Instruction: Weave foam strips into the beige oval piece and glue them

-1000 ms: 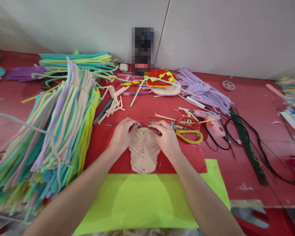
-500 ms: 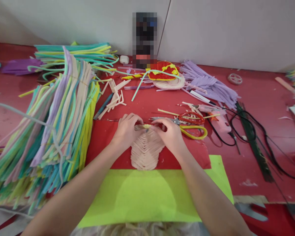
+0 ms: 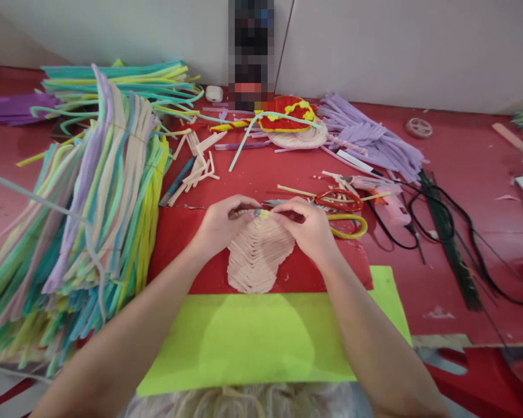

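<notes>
A ribbed beige pipe-cleaner piece (image 3: 255, 255), with a chevron pattern down its middle, lies on the red sheet (image 3: 322, 273). My left hand (image 3: 224, 226) pinches at its top edge, thumb and forefinger closed beside a small grey-blue spot. Opposite it, my right hand (image 3: 307, 226) is also pinched, its fingertips at a small pale yellow bit (image 3: 265, 213) on the same edge. The fingers cover part of that edge, so the exact contact is hard to see. Scissors (image 3: 348, 226) with red and yellow handles lie just beyond my right hand.
Bundled coloured pipe cleaners (image 3: 108, 203) fill the left side. Lilac pipe cleaners (image 3: 375, 136) lie at the back right, near a pink glue gun (image 3: 390, 203) with a black cord. A lime-green sheet (image 3: 253, 342) spans the front. Beige offcuts (image 3: 200, 165) lie behind my left hand.
The view has shifted, so the scene sits slightly higher and further left. My right hand has moved a little right against the beige piece, uncovering more of its right side. Both hands remain pinched.
</notes>
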A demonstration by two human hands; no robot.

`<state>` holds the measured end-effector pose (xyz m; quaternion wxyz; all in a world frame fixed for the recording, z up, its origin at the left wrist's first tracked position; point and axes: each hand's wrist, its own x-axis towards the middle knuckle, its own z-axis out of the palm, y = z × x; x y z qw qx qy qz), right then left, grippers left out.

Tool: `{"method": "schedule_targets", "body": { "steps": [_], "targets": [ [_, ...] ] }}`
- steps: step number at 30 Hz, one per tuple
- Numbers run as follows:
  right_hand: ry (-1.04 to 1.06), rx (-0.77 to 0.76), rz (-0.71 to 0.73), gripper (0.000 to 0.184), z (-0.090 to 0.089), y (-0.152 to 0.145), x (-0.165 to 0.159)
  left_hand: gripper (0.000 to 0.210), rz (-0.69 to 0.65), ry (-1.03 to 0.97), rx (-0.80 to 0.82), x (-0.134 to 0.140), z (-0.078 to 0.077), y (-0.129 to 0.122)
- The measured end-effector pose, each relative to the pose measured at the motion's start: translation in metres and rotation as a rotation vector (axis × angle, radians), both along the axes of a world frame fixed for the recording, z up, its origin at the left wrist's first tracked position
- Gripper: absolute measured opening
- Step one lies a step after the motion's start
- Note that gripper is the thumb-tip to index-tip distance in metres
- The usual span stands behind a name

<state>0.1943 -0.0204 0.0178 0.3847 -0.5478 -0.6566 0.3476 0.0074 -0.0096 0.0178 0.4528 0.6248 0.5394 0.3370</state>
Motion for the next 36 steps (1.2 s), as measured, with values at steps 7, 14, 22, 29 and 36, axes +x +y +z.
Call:
{"method": "schedule_targets", "body": {
  "steps": [7, 14, 22, 29, 36],
  "targets": [
    [0.024, -0.011, 0.006, 0.006, 0.0015, -0.0013, -0.0016, 0.015, 0.037, -0.017, -0.069, -0.0005, 0.0013, -0.0001],
    [0.023, -0.027, 0.005, 0.008, 0.001, -0.0021, -0.0023, 0.014, 0.069, -0.047, -0.081, -0.0015, -0.0016, 0.0007],
    [0.033, -0.013, 0.006, 0.009, -0.0014, -0.0031, -0.0042, 0.018, 0.005, -0.008, -0.05, -0.0041, -0.0015, 0.0016],
    [0.037, -0.006, 0.002, 0.008, -0.0024, -0.0032, -0.005, 0.015, 0.009, -0.011, -0.059, -0.0036, 0.0012, 0.0017],
    [0.044, -0.001, 0.008, 0.007, -0.0032, -0.0032, -0.0048, 0.019, 0.031, -0.023, -0.065, -0.0035, -0.0017, 0.0016]
  ]
}}
